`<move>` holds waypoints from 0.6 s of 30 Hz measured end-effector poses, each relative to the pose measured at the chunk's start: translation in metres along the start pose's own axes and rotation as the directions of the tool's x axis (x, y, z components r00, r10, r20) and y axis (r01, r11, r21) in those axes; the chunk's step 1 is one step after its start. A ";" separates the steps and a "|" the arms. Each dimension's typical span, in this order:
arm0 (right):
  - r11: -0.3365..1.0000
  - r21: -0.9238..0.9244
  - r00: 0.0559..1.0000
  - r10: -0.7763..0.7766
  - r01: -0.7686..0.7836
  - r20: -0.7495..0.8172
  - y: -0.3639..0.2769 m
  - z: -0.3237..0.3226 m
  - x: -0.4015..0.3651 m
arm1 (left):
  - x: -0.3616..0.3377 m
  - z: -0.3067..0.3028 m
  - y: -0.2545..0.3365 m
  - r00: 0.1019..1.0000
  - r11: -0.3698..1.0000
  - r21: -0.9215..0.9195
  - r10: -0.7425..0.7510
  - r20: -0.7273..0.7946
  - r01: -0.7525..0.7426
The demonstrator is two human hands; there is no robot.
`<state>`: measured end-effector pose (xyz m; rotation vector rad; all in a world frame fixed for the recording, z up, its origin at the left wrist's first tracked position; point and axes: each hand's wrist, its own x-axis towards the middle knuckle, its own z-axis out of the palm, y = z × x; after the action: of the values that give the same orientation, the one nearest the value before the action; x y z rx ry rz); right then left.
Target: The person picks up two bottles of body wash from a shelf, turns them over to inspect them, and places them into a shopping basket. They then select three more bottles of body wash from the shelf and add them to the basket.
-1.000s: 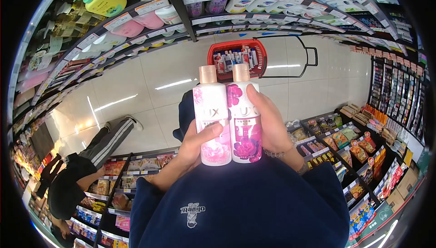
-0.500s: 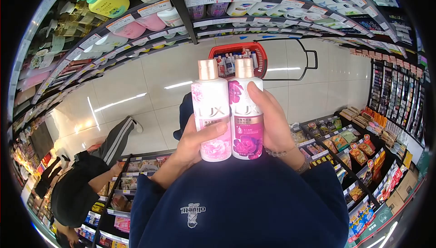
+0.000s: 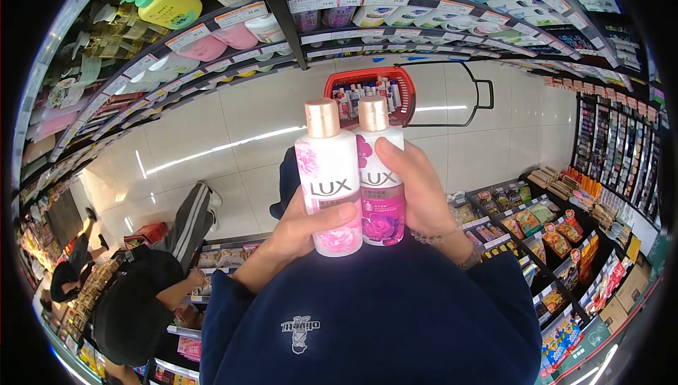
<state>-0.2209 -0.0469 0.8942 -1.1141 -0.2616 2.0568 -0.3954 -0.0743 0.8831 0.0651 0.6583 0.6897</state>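
Note:
My left hand (image 3: 302, 232) is closed around a white body wash bottle (image 3: 329, 166) with pink flowers, the name LUX and a rose-gold cap. In my right hand (image 3: 417, 191) is a second LUX bottle (image 3: 382, 208), white above and magenta below, with a purple flower and the same sort of cap. Both bottles stand nearly upright in front of my chest, side by side, the pink one slightly overlapping the magenta one. My right thumb presses near the shoulder of the magenta bottle; my left thumb lies across the lower label of the pink one.
A red shopping basket (image 3: 409, 95) holding several bottles sits on the tiled floor (image 3: 244, 124) beyond my hands. Shelves of toiletries (image 3: 417, 14) run along the front. Snack racks (image 3: 558, 244) stand at right. A person in black (image 3: 134, 307) is at the lower left.
The pink bottle has tilted slightly and moved a little right and down, now overlapping the magenta one. The magenta bottle has shifted slightly left. The person at left has moved right.

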 end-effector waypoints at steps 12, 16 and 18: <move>0.997 0.075 1.000 0.017 -0.018 0.008 -0.011 0.002 0.004 | 0.005 -0.008 -0.006 0.999 0.995 -0.092 0.050 -0.004 -0.050; 0.996 0.084 0.999 0.038 -0.037 -0.012 -0.012 0.004 0.003 | 0.006 -0.006 -0.004 0.997 0.997 -0.060 0.061 0.057 -0.057; 0.996 0.079 0.999 0.045 -0.044 -0.009 -0.012 0.004 0.003 | 0.006 -0.006 -0.003 0.998 0.998 -0.041 0.054 0.043 -0.052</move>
<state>-0.2189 -0.0359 0.9009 -1.0913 -0.1501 2.0812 -0.3934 -0.0740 0.8742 0.0605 0.6023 0.7502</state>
